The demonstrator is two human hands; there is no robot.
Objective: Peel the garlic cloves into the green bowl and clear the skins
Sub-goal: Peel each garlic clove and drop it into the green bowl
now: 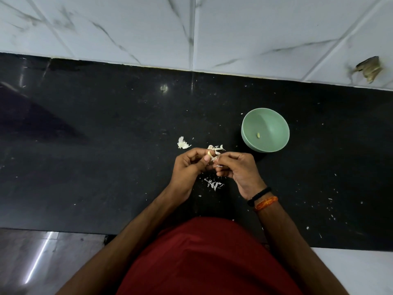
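Garlic clove (210, 154) mostly hidden between both hands (214, 165) (fingers curled).

You face a black stone counter (106, 124) against a white marble-veined tiled wall (127, 28). A chipped brown patch (369, 68) marks the wall at far right. Grey floor (53, 262) shows lower left.

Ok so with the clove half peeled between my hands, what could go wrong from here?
The clove is pinched between the left hand and right hand over the black counter, not over the green bowl; if it slips, it likely lands among the skins. Skins are scattered widely, so small flecks may be missed when clearing. Flakes could also drift into the bowl.
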